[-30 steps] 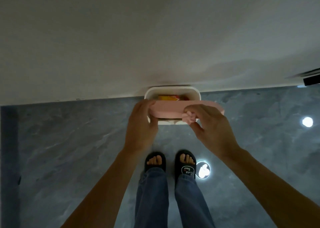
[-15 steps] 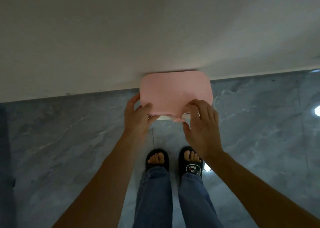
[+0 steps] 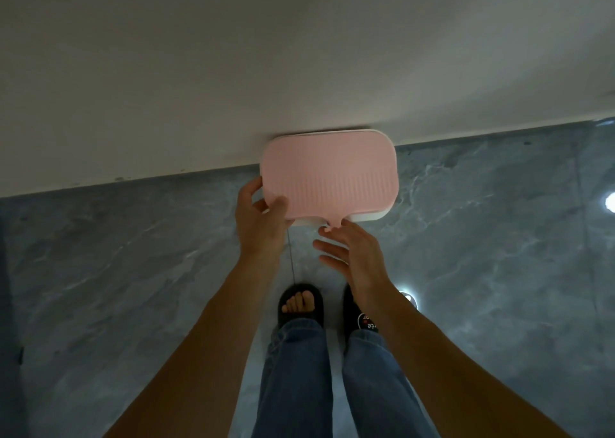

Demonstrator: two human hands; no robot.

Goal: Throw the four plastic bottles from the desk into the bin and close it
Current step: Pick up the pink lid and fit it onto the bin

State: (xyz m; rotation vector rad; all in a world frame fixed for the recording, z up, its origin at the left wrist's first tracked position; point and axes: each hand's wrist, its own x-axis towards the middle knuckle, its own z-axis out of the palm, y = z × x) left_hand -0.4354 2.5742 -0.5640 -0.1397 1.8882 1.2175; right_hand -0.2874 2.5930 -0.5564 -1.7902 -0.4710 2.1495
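Note:
A white bin [image 3: 369, 217] stands on the floor against the wall, seen from straight above. Its pink ribbed lid [image 3: 329, 176] lies flat over the opening and hides whatever is inside; no bottles are in view. My left hand [image 3: 261, 219] grips the lid's near left corner, thumb on top. My right hand [image 3: 352, 249] hovers just below the lid's small front tab with fingers spread, holding nothing.
A pale wall [image 3: 299, 55] fills the upper half of the view. The floor [image 3: 116, 271] is grey marbled tile with bright light reflections at the right. My feet in black slippers [image 3: 301, 304] and jeans stand close in front of the bin.
The lid went from half raised, with the bin's contents showing, to lying flat on the bin. My right hand has let go of the front tab and drawn back.

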